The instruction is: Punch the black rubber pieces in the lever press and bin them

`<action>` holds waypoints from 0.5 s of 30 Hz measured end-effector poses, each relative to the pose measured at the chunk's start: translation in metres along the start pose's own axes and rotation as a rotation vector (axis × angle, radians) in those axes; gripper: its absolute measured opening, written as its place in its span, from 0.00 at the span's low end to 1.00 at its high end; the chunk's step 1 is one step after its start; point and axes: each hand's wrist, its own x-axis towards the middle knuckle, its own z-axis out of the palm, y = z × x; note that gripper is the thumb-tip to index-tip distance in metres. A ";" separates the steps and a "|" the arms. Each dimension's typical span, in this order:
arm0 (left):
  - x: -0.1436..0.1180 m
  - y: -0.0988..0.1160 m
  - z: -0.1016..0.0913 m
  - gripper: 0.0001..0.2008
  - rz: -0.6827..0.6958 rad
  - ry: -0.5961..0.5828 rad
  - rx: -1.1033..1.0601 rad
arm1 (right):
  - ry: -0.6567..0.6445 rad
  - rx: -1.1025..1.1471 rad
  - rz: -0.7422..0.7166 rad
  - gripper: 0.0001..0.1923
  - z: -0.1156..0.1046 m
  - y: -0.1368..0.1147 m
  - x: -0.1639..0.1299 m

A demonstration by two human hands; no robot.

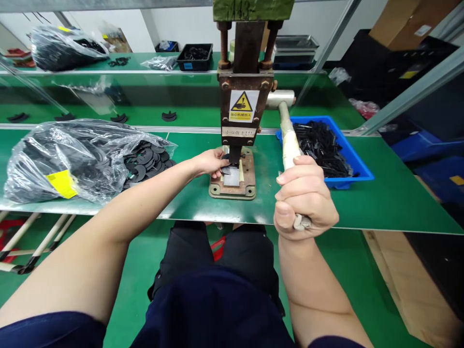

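Observation:
My right hand [305, 197] is wrapped round the tape-covered lever [289, 137] of a hand press [242, 104]. At the base plate [249, 181] of the press, my left hand [211, 163] pinches a small black plastic part [226, 169] under the ram [235, 154]. The fingers hide much of that part. A pale metal plate [232, 178] lies on the base just in front of it. Left of the press, a clear plastic bag [72, 154] spills black curved parts [150, 162] beside my left forearm.
A blue tray [362, 174] of black slender parts [322, 150] stands right of the press. Several black curved pieces [168, 116] sit along the strip behind the green bench [188, 203]. At the back are a black bin [195, 57] and another filled bag [65, 48].

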 end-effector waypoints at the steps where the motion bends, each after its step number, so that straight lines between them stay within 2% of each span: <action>1: 0.001 0.002 0.000 0.15 -0.019 0.001 0.013 | -0.003 -0.015 0.001 0.17 0.000 0.000 0.000; 6: -0.002 0.006 0.003 0.14 -0.071 -0.012 0.000 | 0.000 0.028 0.008 0.16 -0.002 -0.001 0.002; 9: -0.013 0.000 0.016 0.15 -0.038 0.103 -0.022 | -0.025 0.059 -0.009 0.14 -0.003 0.000 0.004; 12: -0.032 -0.016 0.031 0.15 0.136 0.233 -0.073 | -0.034 0.048 -0.034 0.12 -0.005 0.004 0.005; 15: -0.057 -0.039 0.025 0.11 0.354 0.234 -0.003 | -0.050 0.061 -0.061 0.11 -0.008 0.011 0.005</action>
